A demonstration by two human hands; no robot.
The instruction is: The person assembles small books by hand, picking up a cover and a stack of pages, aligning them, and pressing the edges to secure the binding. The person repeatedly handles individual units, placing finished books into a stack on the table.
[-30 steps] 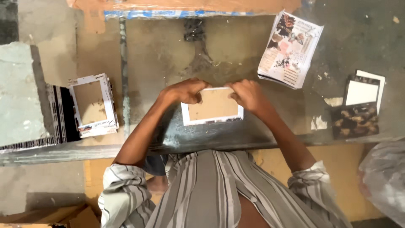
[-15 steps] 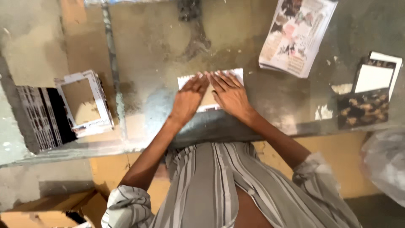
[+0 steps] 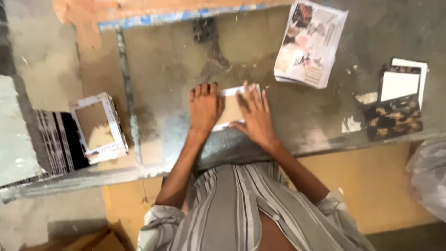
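A small white-bordered card frame (image 3: pixel 231 108) with a brown centre lies flat on the grey metal worktable (image 3: pixel 176 69). My left hand (image 3: pixel 204 105) presses palm down on its left part, fingers together and pointing away from me. My right hand (image 3: pixel 255 114) lies flat over its right part, fingers spread. Only a strip of the frame shows between and above the two hands.
A stack of similar white frames (image 3: pixel 99 126) sits at the left, beside dark striped pieces (image 3: pixel 55 142). A pile of printed picture sheets (image 3: pixel 309 42) lies at the upper right. White cards on a dark patterned board (image 3: pixel 395 100) rest at the right. A plastic bag (image 3: pixel 429 179) hangs lower right.
A second ago both hands held the frame by its side edges, its brown centre showing. They have since moved onto it, and now both palms lie flat over it.
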